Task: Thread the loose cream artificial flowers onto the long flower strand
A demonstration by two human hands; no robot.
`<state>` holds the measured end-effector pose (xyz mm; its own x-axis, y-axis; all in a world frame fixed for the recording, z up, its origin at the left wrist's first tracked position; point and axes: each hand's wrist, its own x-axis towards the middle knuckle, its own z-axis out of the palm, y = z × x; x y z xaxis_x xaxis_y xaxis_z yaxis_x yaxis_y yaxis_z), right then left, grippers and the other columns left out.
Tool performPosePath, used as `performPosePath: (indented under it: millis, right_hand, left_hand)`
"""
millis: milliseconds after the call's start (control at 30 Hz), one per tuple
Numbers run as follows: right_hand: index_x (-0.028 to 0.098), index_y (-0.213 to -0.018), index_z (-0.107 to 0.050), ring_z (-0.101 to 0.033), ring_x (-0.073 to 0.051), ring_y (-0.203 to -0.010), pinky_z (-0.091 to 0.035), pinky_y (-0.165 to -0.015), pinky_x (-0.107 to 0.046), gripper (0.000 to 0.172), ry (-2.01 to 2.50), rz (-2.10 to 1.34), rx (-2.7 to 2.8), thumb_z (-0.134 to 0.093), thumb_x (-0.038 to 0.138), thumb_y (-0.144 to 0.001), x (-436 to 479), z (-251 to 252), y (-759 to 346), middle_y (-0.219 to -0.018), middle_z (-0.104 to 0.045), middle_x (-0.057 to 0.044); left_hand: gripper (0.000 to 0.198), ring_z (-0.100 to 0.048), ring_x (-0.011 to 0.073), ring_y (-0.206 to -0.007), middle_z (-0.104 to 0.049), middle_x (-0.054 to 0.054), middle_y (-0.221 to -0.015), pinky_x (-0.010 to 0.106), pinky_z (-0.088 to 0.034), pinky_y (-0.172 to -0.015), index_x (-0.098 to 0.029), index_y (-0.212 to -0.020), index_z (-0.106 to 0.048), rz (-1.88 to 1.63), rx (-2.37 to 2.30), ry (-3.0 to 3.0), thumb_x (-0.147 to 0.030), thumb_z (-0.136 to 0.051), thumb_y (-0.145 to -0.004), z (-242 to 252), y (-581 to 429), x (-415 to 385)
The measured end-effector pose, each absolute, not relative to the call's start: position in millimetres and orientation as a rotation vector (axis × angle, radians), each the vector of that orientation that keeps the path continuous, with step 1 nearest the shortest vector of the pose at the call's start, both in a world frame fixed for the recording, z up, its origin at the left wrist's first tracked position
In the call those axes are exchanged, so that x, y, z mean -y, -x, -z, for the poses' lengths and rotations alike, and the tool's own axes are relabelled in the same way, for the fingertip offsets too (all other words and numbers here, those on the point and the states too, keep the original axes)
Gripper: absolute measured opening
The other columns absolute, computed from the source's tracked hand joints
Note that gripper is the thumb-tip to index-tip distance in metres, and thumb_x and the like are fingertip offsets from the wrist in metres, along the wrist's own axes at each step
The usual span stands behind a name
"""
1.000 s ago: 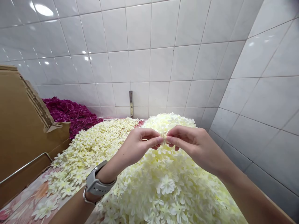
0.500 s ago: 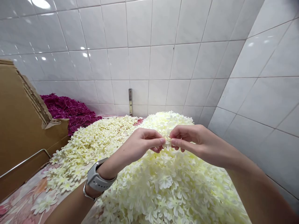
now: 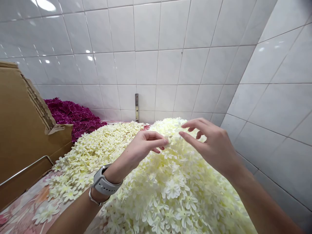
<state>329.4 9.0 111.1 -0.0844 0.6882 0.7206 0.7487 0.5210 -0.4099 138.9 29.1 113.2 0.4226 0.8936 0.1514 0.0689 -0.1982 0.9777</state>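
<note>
Right hand (image 3: 214, 148) let go and drew apart, now open; left hand (image 3: 140, 146) alone pinched the small white flower (image 3: 168, 141) above the cream-white flower pile (image 3: 172, 188), so two-handed work had paused.

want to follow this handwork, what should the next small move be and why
Probably lower the right hand to the white flowers and pinch one. That hand is open with nothing clearly visible between its thumb and forefinger, and the flowers are heaped below it, while the left hand seems occupied, pinching what looks like a small white piece.
</note>
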Motion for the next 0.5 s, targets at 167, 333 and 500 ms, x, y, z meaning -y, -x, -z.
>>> performPosePath:
  millis: [167, 333, 500]
  right_hand:
    - [0.020, -0.070, -0.057, -0.053, -0.014, -0.061, -0.041, -0.053, -0.025, 0.028, 1.064, -0.296, 2.027, -0.058, 0.044, -0.084, 0.6, -112.5, -314.9, -0.069, -0.060, 0.000]
    - [0.020, -0.070, -0.060, -0.056, -0.015, -0.065, -0.043, -0.058, -0.027, 0.031, 1.011, -0.482, 1.977, -0.057, 0.047, -0.085, -4.9, -111.0, -318.3, -0.069, -0.062, -0.001]
    - [0.019, -0.073, -0.059, -0.053, -0.015, -0.058, -0.040, -0.055, -0.028, 0.019, 1.199, -0.123, 1.828, -0.060, 0.036, -0.082, -8.8, -108.8, -326.5, -0.069, -0.060, -0.001]
  left_hand:
    - [0.016, -0.052, 0.0104, -0.064, -0.060, -0.001, -0.062, 0.024, -0.043, -0.064, -0.016, -0.059, -0.068, -0.965, -0.833, -1.624, -0.029, -0.074, -0.066, -112.2, -139.1, -27.6]
    - [0.021, -0.057, 0.0131, -0.068, -0.063, 0.001, -0.066, 0.026, -0.047, -0.068, -0.015, -0.065, -0.070, -0.908, -0.821, -1.605, -0.035, -0.075, -0.064, -112.7, -135.1, -31.7]
    - [0.023, -0.058, 0.0129, -0.072, -0.064, 0.002, -0.072, 0.025, -0.046, -0.068, -0.014, -0.067, -0.069, -0.987, -0.885, -1.576, -0.037, -0.071, -0.069, -113.0, -135.6, -35.3]
